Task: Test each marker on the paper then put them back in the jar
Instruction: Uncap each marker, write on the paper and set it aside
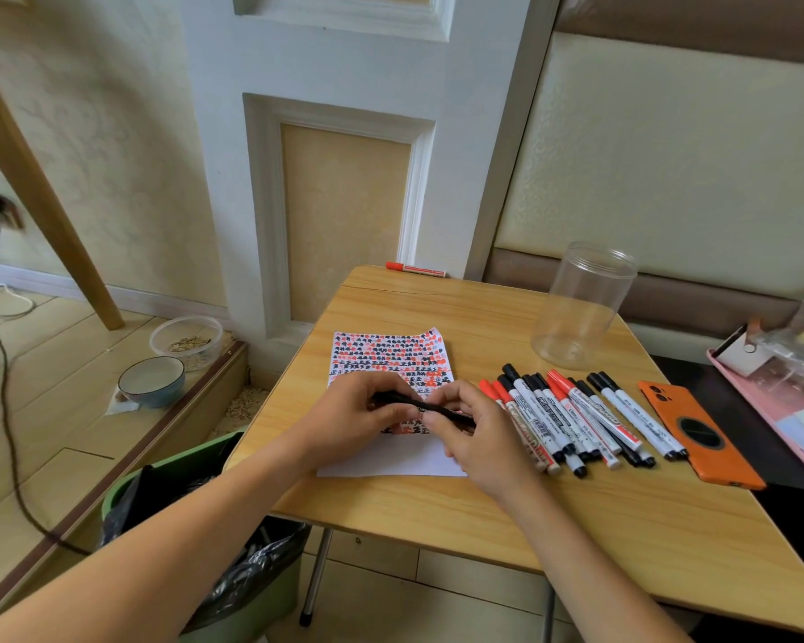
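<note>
A black marker [414,404] lies level between both hands above the paper [393,359], which is covered with red and black test marks. My left hand [358,410] grips one end of the marker and my right hand [465,424] pinches the other end. The clear plastic jar [581,304] stands empty at the table's far right. Several red and black markers [576,420] lie in a row to the right of my right hand. One red marker [416,269] lies alone at the table's far edge.
An orange phone [697,433] lies face down right of the marker row. A pink tray [771,392] sits beyond the table's right edge. A green bin [191,526] stands at the left of the wooden table [437,512]. Two bowls [159,378] rest on the floor.
</note>
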